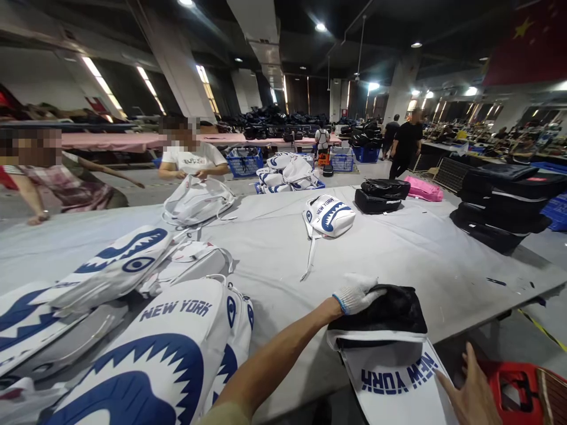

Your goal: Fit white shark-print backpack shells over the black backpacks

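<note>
1. the left hand (357,293), in a white knit glove, lies flat with fingers together on the black lining (381,310) of an opened white backpack (390,366) at the near right edge of the grey table (274,248); it presses down and pinches nothing that i can see.
2. the right hand (472,392) is bare, fingers loosely spread, its fingertips touching the bag's white panel just right of the upside-down "new york" lettering. it grips nothing.
3. the backpack hangs half over the table's near edge: black mouth on the tabletop, white body dropping toward the person. its long axis runs near to far, almost in line with the left forearm.
4. the bag thus lies between the two hands, the left on its far end, the right at its near right flank. the right hand is closer to the body of the bag, the left to its opening.
5. near left, a pile of shark-mouth backpacks (146,348) sits well apart from both hands.
6. farther off, a lone shark bag (330,215) lies mid-table, black bags (381,195) beyond it, and a seated person in a white shirt (192,159) handles another white bag on the far side.
</note>
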Action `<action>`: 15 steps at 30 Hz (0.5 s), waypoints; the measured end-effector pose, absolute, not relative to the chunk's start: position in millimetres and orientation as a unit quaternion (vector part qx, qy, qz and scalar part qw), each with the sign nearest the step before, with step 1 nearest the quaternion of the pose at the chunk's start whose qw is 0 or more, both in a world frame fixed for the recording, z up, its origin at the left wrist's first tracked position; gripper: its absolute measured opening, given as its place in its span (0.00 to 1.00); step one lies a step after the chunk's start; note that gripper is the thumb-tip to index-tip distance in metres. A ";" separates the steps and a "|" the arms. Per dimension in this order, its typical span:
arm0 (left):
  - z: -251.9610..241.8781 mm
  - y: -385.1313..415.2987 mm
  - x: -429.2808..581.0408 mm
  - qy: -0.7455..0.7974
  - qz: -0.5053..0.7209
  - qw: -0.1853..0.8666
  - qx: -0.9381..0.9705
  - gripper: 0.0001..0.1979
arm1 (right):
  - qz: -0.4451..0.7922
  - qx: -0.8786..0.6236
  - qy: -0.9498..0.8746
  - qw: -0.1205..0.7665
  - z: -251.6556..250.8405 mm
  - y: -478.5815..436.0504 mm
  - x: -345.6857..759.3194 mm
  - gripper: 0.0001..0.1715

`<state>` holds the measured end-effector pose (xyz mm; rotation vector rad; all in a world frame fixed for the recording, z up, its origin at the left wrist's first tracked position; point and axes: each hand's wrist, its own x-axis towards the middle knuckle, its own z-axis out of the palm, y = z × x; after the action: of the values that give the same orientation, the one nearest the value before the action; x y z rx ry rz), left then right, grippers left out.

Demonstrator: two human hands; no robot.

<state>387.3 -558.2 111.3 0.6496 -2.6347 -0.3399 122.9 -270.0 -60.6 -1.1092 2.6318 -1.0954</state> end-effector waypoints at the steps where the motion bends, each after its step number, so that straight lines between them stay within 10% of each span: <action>1: 110.2 -558.1 390.4 -0.947 -0.126 0.202 0.215 0.24 | -0.338 -0.412 0.846 0.007 -50.7 -280.9 124.5 0.72; 5: 106.7 -561.9 411.3 -0.953 -0.159 0.202 0.163 0.24 | -0.325 -0.568 0.755 -0.043 -24.5 -319.3 144.8 0.54; 15: 91.9 -578.7 467.0 -0.915 -0.139 0.317 0.209 0.17 | -0.396 -0.572 0.718 0.020 -22.4 -354.2 204.0 0.49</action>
<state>467.0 -578.7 91.9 0.5500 -2.4071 -0.3651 204.0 -354.2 -22.4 -1.7752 2.2275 -1.2269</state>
